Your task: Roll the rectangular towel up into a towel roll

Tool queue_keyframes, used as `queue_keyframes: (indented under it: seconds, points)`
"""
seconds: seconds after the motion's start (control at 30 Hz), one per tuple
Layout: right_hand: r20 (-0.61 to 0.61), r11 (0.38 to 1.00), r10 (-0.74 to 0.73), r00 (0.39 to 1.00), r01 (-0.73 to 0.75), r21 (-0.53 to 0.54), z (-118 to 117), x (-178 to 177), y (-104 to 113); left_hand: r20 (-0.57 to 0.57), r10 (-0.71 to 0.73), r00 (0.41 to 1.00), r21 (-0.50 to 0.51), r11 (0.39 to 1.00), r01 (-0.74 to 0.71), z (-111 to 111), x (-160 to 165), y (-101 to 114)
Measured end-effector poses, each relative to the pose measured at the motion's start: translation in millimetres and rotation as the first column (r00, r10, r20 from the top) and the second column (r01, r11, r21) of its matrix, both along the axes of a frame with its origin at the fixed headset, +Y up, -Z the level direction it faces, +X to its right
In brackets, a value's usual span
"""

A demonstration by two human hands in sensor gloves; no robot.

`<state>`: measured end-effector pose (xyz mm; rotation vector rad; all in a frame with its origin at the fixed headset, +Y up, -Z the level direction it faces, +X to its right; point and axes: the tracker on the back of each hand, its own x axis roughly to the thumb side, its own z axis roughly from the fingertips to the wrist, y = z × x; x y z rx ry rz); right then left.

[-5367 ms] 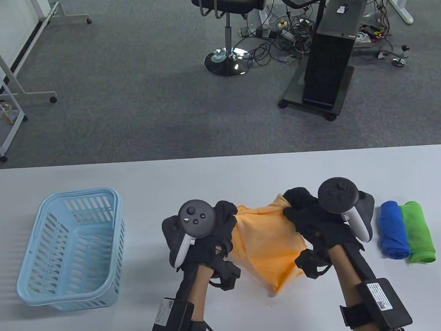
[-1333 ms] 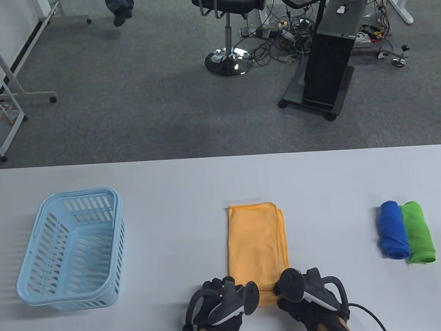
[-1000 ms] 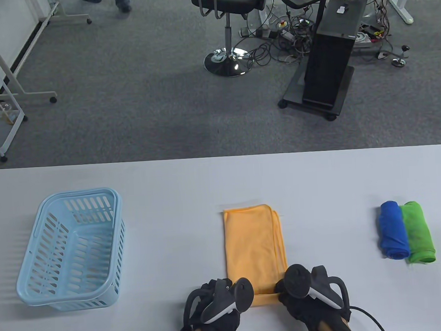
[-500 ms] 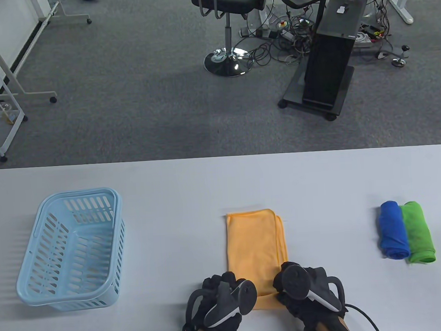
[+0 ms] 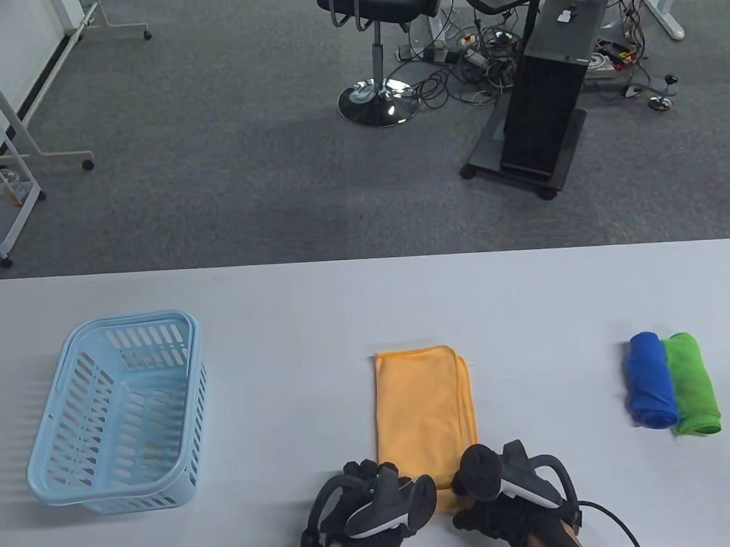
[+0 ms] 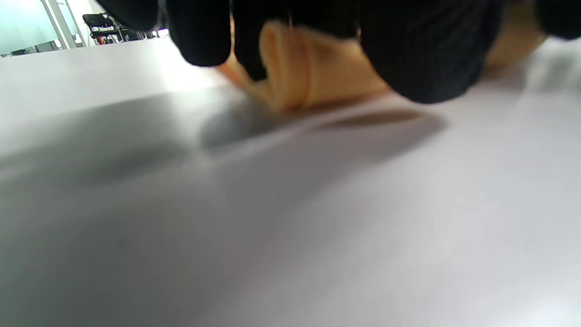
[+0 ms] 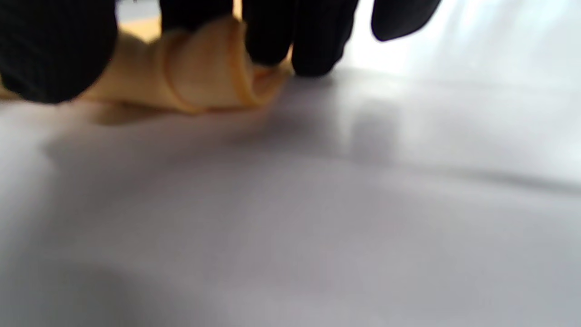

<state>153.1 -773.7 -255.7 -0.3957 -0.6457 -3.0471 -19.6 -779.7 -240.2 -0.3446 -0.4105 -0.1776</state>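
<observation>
Orange towel (image 5: pixel 424 406) lengthwise away from hands, near end curled.

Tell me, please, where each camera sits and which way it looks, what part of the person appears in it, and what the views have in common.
Table view: high above, looking down at the table and the floor beyond; left hand and right hand enter from the bottom edge.
Left wrist view: low by the tabletop, looking along it; gloved fingers hang from the top edge.
Right wrist view: equally low; fingers from the top edge.
Shared: all three show the orange towel, its near end curled under the fingers.
</observation>
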Motion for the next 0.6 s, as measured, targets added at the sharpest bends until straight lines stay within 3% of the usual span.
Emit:
queue_keyframes:
  seconds: [0.13, 0.23, 0.33, 0.6]
  points:
    - [0.011, 0.996, -0.03, 0.999, 0.029, 0.08, -2, 2, 0, -0.052, 0.095, 0.994, 0.019, 0.995, -0.094, -2, -4, 2]
    - [0.052, 0.99, -0.121, 0.991, 0.117, 0.077, -3, 4, 1, -0.075, 0.159, 0.984, 0.025, 0.987, -0.158, -4, -9, 4]
    - [0.012, 0.984, -0.145, 0.989, 0.143, 0.105, -2, 5, 2, -0.076, 0.194, 0.978, 0.046, 0.981, -0.191, -4, -11, 7]
    - [0.019, 0.978, -0.21, 0.978, 0.21, 0.01, -5, 8, 4, -0.121, 0.298, 0.947, 0.041, 0.955, -0.295, -8, -19, 12]
